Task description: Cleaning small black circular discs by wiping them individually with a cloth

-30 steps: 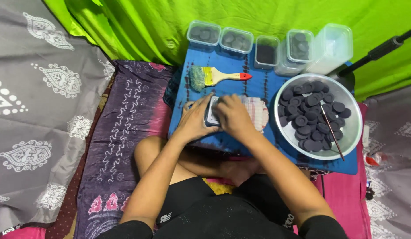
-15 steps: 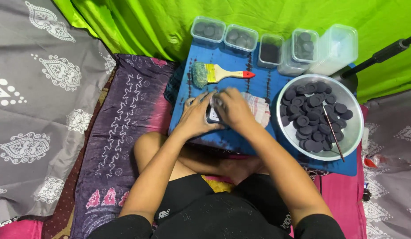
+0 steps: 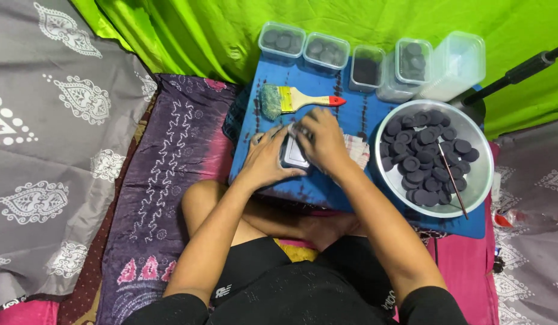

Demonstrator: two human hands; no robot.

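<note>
My left hand [image 3: 265,157] lies curled against the near side of a small grey rectangular mould [image 3: 292,154] on the blue board [image 3: 351,120], steadying it. My right hand [image 3: 322,139] covers its top, fingers bent and pressing down. I should press evenly and keep the mould flat so it doesn't slide toward the paintbrush [image 3: 297,99] or the bowl of black discs [image 3: 432,157].

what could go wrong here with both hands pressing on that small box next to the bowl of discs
The left hand and right hand cover the small box, so what is under them is hidden and a slip is possible. The right forearm lies close to the metal bowl of dark discs; a nudge might spill them or flick out the thin stick.
</note>
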